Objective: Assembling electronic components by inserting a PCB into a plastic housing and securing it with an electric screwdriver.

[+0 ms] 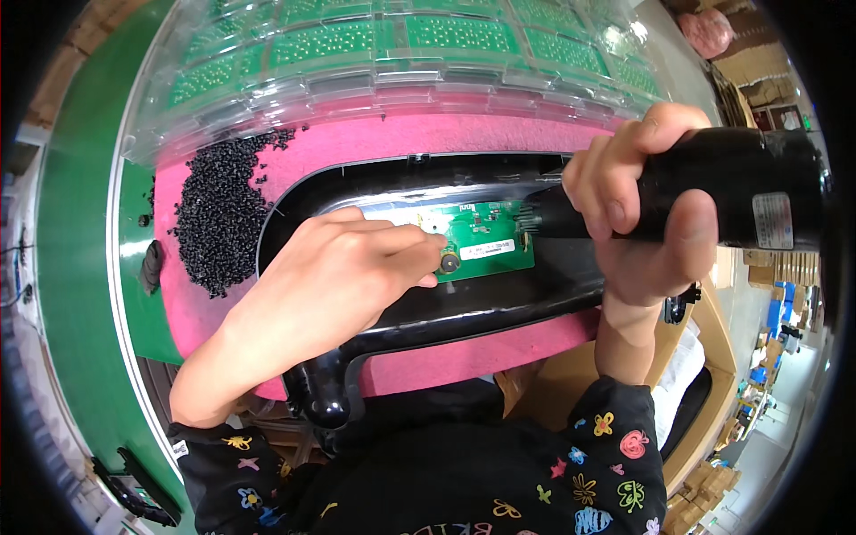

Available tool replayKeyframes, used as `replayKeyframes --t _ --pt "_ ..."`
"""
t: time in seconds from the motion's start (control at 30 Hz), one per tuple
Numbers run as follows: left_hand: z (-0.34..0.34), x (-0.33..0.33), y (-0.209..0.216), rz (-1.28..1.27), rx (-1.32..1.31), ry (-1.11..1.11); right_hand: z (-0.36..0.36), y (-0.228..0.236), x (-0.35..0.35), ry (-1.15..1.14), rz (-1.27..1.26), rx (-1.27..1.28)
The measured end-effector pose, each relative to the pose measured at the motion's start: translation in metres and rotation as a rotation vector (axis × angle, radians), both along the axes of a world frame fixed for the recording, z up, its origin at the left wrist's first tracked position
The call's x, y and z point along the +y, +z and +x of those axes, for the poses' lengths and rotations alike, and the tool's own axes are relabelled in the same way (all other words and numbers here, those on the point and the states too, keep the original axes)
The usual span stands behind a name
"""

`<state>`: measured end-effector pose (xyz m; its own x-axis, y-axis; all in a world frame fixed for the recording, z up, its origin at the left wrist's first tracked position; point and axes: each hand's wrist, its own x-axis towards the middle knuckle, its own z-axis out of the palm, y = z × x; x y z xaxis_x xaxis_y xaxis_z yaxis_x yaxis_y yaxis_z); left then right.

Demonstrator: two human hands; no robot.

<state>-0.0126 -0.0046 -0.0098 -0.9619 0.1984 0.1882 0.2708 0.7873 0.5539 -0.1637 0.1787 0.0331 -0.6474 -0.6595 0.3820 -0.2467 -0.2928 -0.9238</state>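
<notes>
A flat green circuit board [486, 236] lies inside a long, shiny black plastic shell [499, 299]. The left hand [343, 267] bends its fingers at the board's left end; I can't tell if they pinch anything. The right hand [637, 196] is wrapped around a thick, round black tool [744, 174], its thin end at the board's right end. Left of the board, a heap of tiny black bits [218, 214] sits on a pink mat [437, 364].

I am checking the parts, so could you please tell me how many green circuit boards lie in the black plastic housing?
1: the green rectangular circuit board lies inside the long black plastic housing, partly covered by the bare left hand, which may hide more.
</notes>
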Motion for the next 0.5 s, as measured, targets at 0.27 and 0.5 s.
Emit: replayKeyframes --t 0.27,0.5 --pt "-0.006 -0.004 -0.006 0.251 0.202 -0.003 -0.001 0.012 0.016 0.324 -0.572 -0.337" --pt "-0.007 -0.005 -0.001 0.471 0.084 0.076 0.016 0.003 0.003 0.385 -0.605 -0.413"
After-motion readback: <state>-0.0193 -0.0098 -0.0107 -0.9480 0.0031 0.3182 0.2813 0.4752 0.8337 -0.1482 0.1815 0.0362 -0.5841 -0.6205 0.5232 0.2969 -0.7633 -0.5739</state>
